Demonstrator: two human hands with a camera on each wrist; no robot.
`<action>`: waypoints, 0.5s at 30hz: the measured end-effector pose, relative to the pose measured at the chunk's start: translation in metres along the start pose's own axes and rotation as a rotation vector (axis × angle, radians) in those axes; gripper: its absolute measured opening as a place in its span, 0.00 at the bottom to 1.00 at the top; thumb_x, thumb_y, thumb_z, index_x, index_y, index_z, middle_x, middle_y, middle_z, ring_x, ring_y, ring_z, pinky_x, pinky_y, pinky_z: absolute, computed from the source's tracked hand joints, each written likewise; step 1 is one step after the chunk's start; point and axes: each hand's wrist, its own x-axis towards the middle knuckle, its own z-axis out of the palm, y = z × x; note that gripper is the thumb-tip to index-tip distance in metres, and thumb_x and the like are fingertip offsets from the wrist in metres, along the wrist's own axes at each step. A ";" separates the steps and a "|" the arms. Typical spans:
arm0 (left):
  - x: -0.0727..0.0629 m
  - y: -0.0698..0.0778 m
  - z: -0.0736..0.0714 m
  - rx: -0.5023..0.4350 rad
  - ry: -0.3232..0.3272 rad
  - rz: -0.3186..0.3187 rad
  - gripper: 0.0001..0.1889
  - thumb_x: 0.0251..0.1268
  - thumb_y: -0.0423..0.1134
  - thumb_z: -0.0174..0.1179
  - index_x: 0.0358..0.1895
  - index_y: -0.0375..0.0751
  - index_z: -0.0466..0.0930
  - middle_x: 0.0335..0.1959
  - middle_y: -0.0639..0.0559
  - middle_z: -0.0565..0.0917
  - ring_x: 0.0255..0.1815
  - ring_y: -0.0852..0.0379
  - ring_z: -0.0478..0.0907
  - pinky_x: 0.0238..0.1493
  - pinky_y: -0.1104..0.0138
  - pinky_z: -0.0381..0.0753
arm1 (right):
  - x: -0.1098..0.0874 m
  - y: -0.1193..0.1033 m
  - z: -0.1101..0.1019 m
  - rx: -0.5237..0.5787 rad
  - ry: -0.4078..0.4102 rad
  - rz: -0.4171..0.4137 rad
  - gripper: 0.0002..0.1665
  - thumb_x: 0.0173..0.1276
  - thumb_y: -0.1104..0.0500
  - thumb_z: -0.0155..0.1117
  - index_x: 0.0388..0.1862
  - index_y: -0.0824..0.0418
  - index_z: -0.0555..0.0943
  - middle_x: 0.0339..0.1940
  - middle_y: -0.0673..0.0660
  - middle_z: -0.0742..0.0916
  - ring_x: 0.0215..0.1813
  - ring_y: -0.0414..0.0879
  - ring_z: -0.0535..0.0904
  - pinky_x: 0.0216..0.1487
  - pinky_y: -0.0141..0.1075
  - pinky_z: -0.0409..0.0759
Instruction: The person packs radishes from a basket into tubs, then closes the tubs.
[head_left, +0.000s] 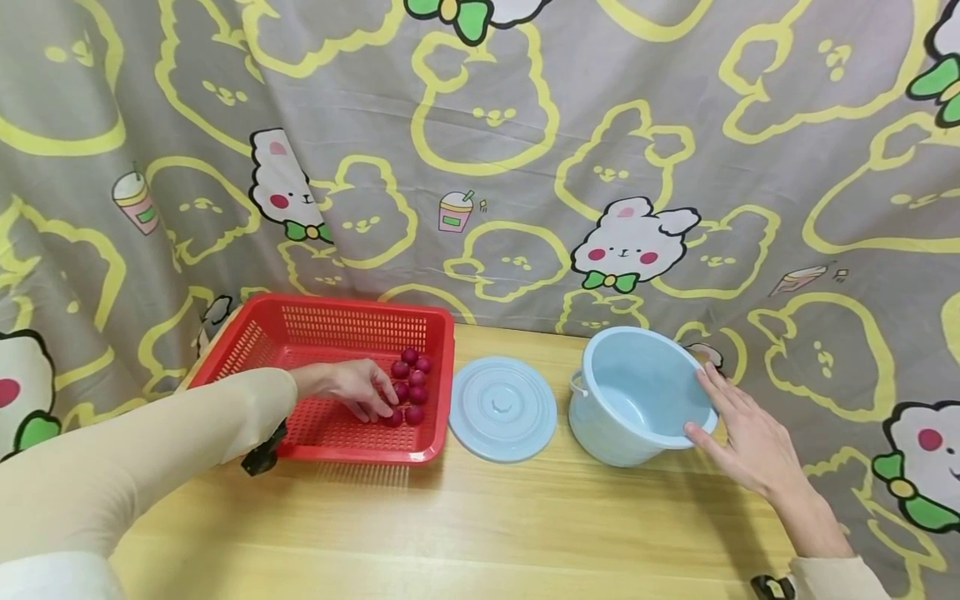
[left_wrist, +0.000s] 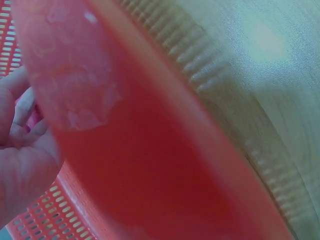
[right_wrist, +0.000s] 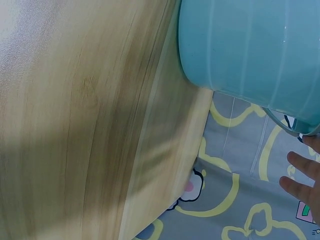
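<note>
In the head view, my left hand [head_left: 363, 388] reaches down inside a red basket [head_left: 441, 379], its fingers curled at a cluster of small dark red balls [head_left: 417, 394]. A bit of pink shows between the thumb and fingers of the left hand [left_wrist: 22, 155] in the left wrist view; the basket wall [left_wrist: 135, 150] hides part of that grasp. On the right, a light blue bucket [head_left: 615, 433] leans slightly toward my right hand [head_left: 753, 442]. That hand rests on the bucket's rim with straight, spread fingers [right_wrist: 300, 165], thumb at the near side.
A round light blue lid [head_left: 501, 408] lies flat between basket and bucket. Wooden tabletop [head_left: 480, 525] extends in front of them. A grey patterned curtain [head_left: 510, 192] hangs right behind the table. The bucket's handle [right_wrist: 280, 122] hangs at its side.
</note>
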 end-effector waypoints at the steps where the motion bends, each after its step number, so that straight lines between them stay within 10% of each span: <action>1: 0.001 0.000 0.000 -0.005 0.003 -0.002 0.16 0.66 0.30 0.71 0.54 0.26 0.84 0.28 0.51 0.88 0.29 0.61 0.84 0.38 0.67 0.91 | 0.000 0.000 0.000 0.001 0.000 -0.001 0.51 0.74 0.41 0.66 0.87 0.54 0.57 0.90 0.50 0.58 0.73 0.74 0.73 0.55 0.72 0.77; 15: 0.006 -0.003 0.007 0.048 0.024 0.027 0.13 0.62 0.28 0.73 0.48 0.25 0.88 0.29 0.51 0.91 0.24 0.64 0.84 0.34 0.69 0.91 | 0.000 -0.001 0.000 -0.001 0.012 -0.004 0.50 0.74 0.42 0.66 0.87 0.54 0.57 0.89 0.52 0.60 0.70 0.74 0.75 0.52 0.70 0.79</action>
